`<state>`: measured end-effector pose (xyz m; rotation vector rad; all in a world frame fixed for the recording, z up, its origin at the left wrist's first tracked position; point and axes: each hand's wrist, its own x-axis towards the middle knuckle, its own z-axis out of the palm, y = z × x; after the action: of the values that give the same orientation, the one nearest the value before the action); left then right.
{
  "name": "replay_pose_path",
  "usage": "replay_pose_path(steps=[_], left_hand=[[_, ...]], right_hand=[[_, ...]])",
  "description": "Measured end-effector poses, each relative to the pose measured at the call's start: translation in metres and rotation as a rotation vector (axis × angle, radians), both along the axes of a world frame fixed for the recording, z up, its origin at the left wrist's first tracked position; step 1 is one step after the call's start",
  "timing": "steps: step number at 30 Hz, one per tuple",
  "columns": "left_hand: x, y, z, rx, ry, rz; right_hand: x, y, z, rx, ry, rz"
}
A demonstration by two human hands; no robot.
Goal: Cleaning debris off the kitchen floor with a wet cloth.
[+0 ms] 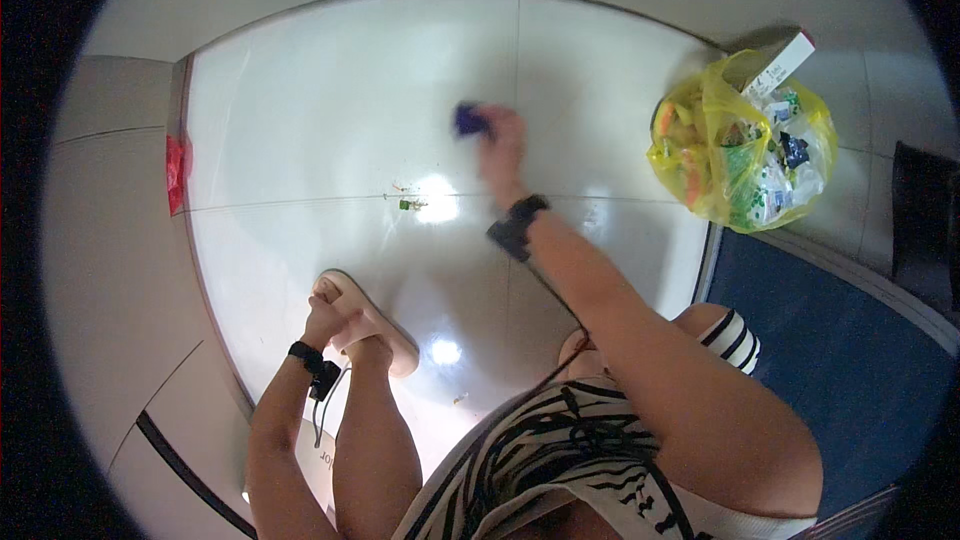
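My right hand [504,146] is shut on a dark blue object [472,120], perhaps a cloth. It is over the glossy white tiled floor [337,97], and both are motion-blurred. Nearer to me on the tiles lies a small patch of debris [399,191] with a green scrap [405,205] in it. My left hand [326,321] is down on the pale pink slipper [390,341] on my left foot. Its fingers are partly hidden, so whether it grips the slipper is unclear.
A yellow plastic bag [720,165] full of rubbish stands at the right, with a white box [780,64] sticking out. Below it is a dark blue mat [825,337]. A red plastic piece [175,174] is at the left wall. Another crumb [460,398] lies near my feet.
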<state>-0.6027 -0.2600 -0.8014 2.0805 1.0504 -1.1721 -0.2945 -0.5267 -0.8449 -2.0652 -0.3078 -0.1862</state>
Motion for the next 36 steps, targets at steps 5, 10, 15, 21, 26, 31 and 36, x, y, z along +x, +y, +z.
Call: replay_pose_path(steps=[5, 10, 15, 21, 26, 31, 36], left_hand=[[-0.061, 0.031, -0.057, 0.032, -0.170, -0.035], [-0.048, 0.022, -0.046, 0.101, -0.082, -0.269], [0.019, -0.018, 0.004, 0.051, 0.000, -0.082], [0.000, -0.005, 0.022, 0.074, -0.013, 0.016], [0.011, -0.008, 0.047, 0.102, 0.031, 0.009], [0.011, -0.009, 0.046, 0.129, 0.059, -0.039], [0.019, -0.014, 0.046, 0.140, -0.003, -0.078]], right_hand=[[0.121, -0.134, -0.020, -0.399, -0.266, -0.522], [0.094, -0.128, -0.042, -0.563, -0.186, -0.401], [-0.009, -0.025, -0.041, -0.569, -0.038, 0.072], [-0.089, 0.087, 0.013, -0.051, 0.094, 0.340], [0.001, 0.075, 0.007, -0.209, -0.140, 0.102], [-0.005, 0.104, -0.013, -0.536, -0.170, 0.224], [-0.102, 0.096, -0.025, -0.335, -0.075, 0.767]])
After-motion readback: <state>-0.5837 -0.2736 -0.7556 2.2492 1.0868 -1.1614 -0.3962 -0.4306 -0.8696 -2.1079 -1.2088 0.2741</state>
